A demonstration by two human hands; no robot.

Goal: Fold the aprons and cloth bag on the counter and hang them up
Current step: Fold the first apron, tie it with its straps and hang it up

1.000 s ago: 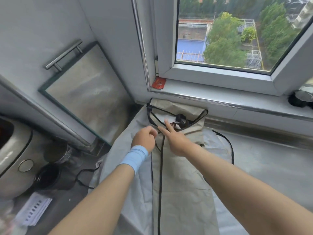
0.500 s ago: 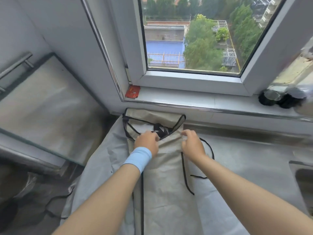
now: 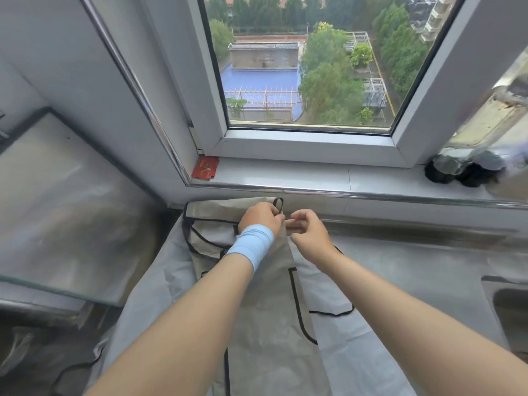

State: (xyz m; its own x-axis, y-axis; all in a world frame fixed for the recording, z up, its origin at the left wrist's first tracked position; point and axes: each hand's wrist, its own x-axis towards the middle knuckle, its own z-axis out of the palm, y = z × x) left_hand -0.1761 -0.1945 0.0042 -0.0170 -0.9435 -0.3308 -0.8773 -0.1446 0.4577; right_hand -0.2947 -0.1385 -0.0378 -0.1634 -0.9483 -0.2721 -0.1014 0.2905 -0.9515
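Two cloths lie under the forearms: one beige apron [image 3: 265,324] with black trim, folded into a long strip, on top of one pale grey cloth [image 3: 351,352] that spreads out past it on both sides. The apron's top edge lies just beyond the knuckles, against the wall below the window sill [image 3: 314,178]. One black strap loop [image 3: 278,204] stands up above the left hand [image 3: 261,221], whose fingers are curled round it; a blue wristband [image 3: 251,247] wraps that wrist. The right hand [image 3: 307,232] sits just beside the left, almost touching, fingers curled and thumb drawn in at the apron's top edge; whether it pinches fabric or strap cannot be told. Both forearms reach forward and converge over the strip. Right of the right hand bare counter [image 3: 414,267] runs to one sink [image 3: 508,304]. Left of the left hand one glass panel [image 3: 71,210] leans close to the cloth. One red card [image 3: 205,171] lies on the sill beyond the left hand
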